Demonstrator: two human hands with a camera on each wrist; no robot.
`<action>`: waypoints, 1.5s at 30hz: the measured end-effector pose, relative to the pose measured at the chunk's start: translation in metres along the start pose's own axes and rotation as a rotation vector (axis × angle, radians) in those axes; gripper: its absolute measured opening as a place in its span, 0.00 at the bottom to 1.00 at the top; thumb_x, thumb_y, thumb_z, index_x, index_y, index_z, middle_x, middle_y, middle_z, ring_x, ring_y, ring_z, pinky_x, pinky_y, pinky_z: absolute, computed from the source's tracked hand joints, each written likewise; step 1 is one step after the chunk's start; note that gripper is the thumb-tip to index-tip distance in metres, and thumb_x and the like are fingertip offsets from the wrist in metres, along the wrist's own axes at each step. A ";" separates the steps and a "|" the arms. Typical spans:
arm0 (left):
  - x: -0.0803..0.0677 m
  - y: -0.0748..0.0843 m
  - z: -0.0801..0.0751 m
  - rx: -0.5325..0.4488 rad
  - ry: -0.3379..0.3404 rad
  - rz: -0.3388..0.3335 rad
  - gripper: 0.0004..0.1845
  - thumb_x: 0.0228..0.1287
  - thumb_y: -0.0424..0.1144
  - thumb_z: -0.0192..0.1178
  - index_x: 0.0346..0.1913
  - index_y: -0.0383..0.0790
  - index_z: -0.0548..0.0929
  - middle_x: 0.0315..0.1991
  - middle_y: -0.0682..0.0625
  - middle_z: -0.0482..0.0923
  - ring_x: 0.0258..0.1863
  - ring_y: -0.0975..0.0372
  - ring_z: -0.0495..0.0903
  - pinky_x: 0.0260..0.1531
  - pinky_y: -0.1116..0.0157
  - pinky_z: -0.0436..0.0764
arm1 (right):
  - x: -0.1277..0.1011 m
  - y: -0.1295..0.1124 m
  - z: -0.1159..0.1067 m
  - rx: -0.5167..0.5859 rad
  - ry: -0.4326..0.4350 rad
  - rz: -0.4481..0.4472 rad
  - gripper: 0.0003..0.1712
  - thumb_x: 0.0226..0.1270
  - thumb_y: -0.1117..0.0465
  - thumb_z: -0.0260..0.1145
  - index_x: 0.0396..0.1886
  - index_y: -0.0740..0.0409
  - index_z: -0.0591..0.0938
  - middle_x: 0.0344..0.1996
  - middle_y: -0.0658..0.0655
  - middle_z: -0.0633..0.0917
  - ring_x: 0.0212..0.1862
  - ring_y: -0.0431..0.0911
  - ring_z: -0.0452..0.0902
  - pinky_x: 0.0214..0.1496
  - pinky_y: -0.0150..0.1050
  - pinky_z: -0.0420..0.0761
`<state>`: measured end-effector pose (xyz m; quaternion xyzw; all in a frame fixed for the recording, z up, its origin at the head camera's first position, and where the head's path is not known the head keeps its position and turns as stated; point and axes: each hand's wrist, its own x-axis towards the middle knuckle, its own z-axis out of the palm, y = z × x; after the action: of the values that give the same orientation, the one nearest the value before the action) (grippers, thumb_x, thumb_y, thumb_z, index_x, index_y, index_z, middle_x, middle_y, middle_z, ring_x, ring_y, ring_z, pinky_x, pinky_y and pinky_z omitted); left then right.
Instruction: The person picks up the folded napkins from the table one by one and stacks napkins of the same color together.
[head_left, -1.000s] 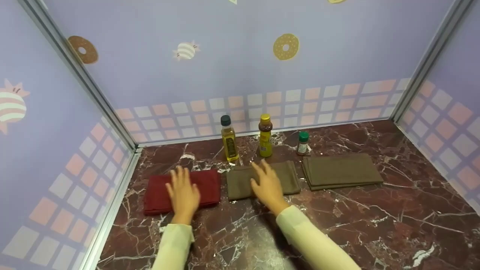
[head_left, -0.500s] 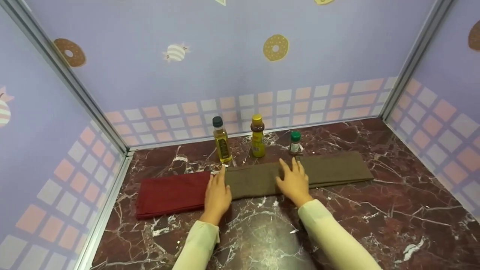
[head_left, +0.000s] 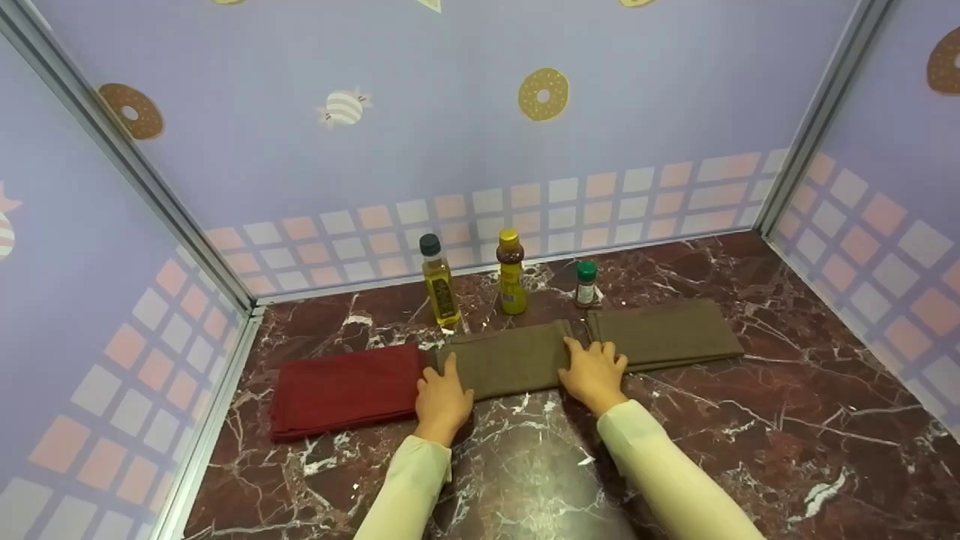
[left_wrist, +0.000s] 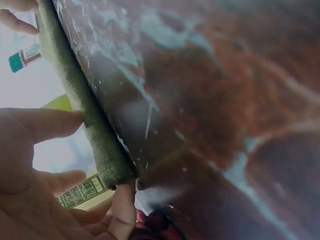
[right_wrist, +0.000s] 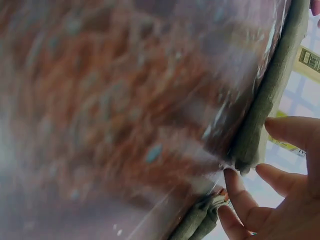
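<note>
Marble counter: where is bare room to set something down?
Bare marble counter lies in front of the folded olive cloth at right, and behind the red folded cloth. Crowded: the bottles' row, around the yellow-capped bottle.

A staged kitchen set rather than a real home: a dark red marble counter (head_left: 750, 420) boxed in on three sides by lilac panels (head_left: 420, 112) printed with doughnuts, sweets and a band of pink and white tiles, joined by metal corner strips (head_left: 814, 120). Along the counter's far edge stand an oil bottle (head_left: 437, 281), a sauce bottle (head_left: 512, 274) and a spice jar (head_left: 586, 284), with folded cloths (head_left: 664, 334) in front
</note>
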<state>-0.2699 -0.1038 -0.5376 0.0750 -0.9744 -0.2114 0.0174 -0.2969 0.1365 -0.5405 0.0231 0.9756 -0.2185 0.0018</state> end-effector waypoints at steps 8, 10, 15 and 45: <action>0.004 0.003 0.001 -0.029 0.019 0.010 0.33 0.53 0.37 0.73 0.63 0.45 0.73 0.47 0.29 0.72 0.47 0.39 0.75 0.42 0.45 0.78 | -0.002 -0.003 0.003 0.020 0.015 0.002 0.33 0.60 0.57 0.71 0.66 0.52 0.76 0.52 0.72 0.78 0.62 0.67 0.62 0.62 0.67 0.53; 0.004 0.004 0.002 -0.019 0.046 0.035 0.31 0.50 0.34 0.72 0.60 0.44 0.74 0.46 0.31 0.73 0.47 0.40 0.74 0.44 0.45 0.76 | -0.002 -0.004 0.002 0.044 0.023 -0.004 0.32 0.58 0.59 0.72 0.65 0.52 0.77 0.52 0.71 0.79 0.60 0.67 0.64 0.61 0.66 0.55; 0.006 0.006 0.003 -0.116 0.081 0.045 0.26 0.44 0.25 0.66 0.51 0.44 0.77 0.46 0.35 0.67 0.41 0.41 0.75 0.42 0.46 0.75 | -0.001 -0.004 0.002 0.146 0.013 -0.031 0.29 0.56 0.66 0.70 0.60 0.53 0.79 0.51 0.70 0.78 0.55 0.66 0.74 0.54 0.62 0.63; 0.015 0.022 0.004 -0.412 0.017 0.229 0.04 0.54 0.30 0.68 0.32 0.40 0.84 0.32 0.46 0.81 0.33 0.55 0.78 0.38 0.55 0.77 | 0.010 0.049 -0.028 0.376 0.264 -0.085 0.10 0.60 0.72 0.65 0.41 0.61 0.86 0.46 0.64 0.84 0.54 0.61 0.78 0.58 0.56 0.74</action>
<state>-0.2885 -0.0844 -0.5324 -0.0395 -0.9125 -0.4020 0.0642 -0.3042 0.1925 -0.5365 0.0105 0.9095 -0.3914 -0.1395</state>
